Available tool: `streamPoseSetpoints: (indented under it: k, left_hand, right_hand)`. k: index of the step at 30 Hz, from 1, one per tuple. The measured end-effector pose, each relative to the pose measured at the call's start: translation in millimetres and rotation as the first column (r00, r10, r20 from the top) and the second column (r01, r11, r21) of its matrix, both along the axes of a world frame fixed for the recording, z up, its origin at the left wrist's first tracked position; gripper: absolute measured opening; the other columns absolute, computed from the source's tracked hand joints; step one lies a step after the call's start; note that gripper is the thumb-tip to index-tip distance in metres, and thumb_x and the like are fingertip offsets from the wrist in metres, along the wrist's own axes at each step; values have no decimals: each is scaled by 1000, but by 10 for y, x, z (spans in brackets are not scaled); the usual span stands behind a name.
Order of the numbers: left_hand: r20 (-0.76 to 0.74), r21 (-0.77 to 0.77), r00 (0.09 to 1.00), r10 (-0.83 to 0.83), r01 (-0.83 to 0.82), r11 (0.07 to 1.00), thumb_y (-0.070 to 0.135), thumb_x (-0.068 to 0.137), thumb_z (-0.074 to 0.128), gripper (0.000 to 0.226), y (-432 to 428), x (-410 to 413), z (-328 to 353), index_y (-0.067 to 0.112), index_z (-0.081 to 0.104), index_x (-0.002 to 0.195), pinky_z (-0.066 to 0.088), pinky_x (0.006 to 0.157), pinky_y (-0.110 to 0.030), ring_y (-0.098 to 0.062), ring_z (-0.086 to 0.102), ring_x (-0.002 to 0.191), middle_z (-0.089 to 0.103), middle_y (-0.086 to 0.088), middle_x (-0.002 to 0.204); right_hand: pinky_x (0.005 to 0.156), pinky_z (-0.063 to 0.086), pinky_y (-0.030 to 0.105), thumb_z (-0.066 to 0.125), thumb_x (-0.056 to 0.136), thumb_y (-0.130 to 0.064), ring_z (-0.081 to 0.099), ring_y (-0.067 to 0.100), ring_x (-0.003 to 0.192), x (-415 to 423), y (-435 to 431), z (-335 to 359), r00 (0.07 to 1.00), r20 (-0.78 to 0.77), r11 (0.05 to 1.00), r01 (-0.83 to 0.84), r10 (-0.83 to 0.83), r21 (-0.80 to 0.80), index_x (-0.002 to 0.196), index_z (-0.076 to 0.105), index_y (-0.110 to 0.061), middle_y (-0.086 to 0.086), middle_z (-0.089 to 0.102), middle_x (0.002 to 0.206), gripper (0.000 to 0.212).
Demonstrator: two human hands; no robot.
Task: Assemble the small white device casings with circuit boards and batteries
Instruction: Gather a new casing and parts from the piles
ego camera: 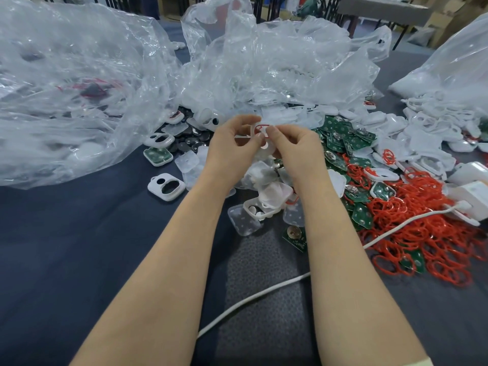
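Note:
My left hand (233, 143) and my right hand (295, 146) meet above the middle of the table. Together they pinch a small white casing (254, 133) with a red ring along its top edge. My fingers hide most of the casing. Below the hands lie translucent covers (244, 219) and a green circuit board (295, 237) with a round battery. A heap of green circuit boards (343, 138) lies to the right of my hands. White casing frames (166, 186) rest on the dark cloth to the left.
Crumpled clear plastic bags (79, 88) fill the left and back. Red rubber rings (422, 233) are piled at the right, beside white chargers (472, 196). A white cable (264, 291) runs across the cloth near me. More white casings (427, 128) heap at the far right.

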State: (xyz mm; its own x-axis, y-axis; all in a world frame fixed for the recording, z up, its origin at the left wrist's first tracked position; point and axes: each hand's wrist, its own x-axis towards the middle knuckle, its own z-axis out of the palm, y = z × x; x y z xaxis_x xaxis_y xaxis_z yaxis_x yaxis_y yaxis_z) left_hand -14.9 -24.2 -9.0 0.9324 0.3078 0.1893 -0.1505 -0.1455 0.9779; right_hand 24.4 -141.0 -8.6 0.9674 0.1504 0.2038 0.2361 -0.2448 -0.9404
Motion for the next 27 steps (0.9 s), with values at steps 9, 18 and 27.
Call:
streamPoseSetpoints:
  k: [9, 18, 27]
  left_hand:
    - [-7, -109, 1000, 16, -17, 994, 12, 90, 65, 28, 12, 8, -11, 19, 58, 116, 51, 75, -25, -16, 66, 93, 69, -3, 107]
    - [16, -174, 996, -86, 88, 981, 36, 97, 54, 22, -14, -31, 49, 22, 63, 110, 52, 92, -26, -9, 66, 102, 70, 6, 106]
    - [-5, -238, 985, 173, -169, 956, 14, 99, 49, 15, 136, -6, 76, 17, 62, 92, 55, 74, -40, -23, 65, 83, 66, -9, 88]
  right_hand:
    - [70, 53, 28, 66, 89, -18, 62, 9, 70, -14, 22, 22, 1000, -21, 994, -9, 11, 109, 90, 68, -17, -3, 66, 73, 3]
    - [57, 42, 22, 67, 88, -27, 50, 5, 55, -118, 85, 126, 974, 199, 994, 101, -108, 45, 77, 63, -21, -16, 56, 58, 14]
    - [87, 56, 36, 51, 90, 5, 70, 22, 93, -242, 345, 150, 948, 24, 938, -317, 316, 140, 112, 62, -14, 10, 72, 99, 31]
